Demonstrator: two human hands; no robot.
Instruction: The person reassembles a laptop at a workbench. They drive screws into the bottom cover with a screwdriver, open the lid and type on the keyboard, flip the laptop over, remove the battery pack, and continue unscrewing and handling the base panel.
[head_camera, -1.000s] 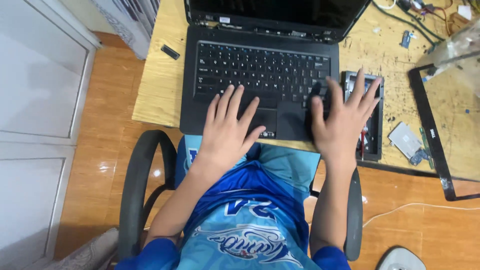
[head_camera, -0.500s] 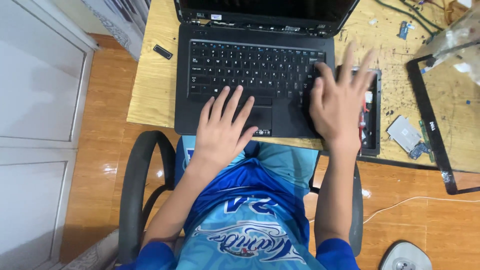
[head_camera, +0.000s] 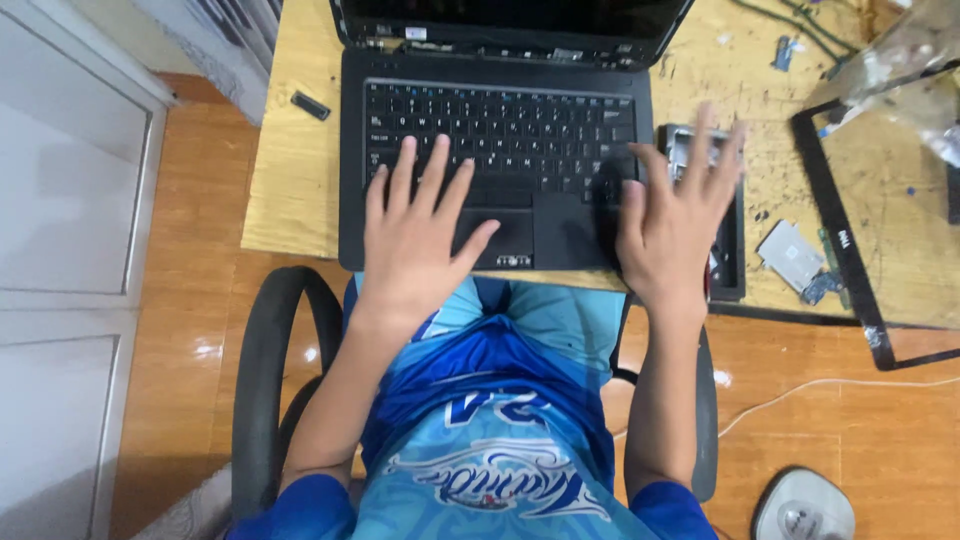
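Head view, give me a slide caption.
Left hand on black laptop's palm rest, right hand at its right edge.

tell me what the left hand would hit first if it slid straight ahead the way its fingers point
The left hand lies open on the laptop's palm rest, fingers pointing up over the keyboard. Going straight on, it would likely cross the key rows first, then meet the hinge edge below the laptop screen; its height above the keys is unclear.

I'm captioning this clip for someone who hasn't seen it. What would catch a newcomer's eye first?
An open black laptop at the near edge of a worn wooden desk, with the left hand spread flat over its palm rest and touchpad. The right hand hovers, blurred, over the laptop's right edge and a dark part beside it. Farther right lies a detached black screen bezel.
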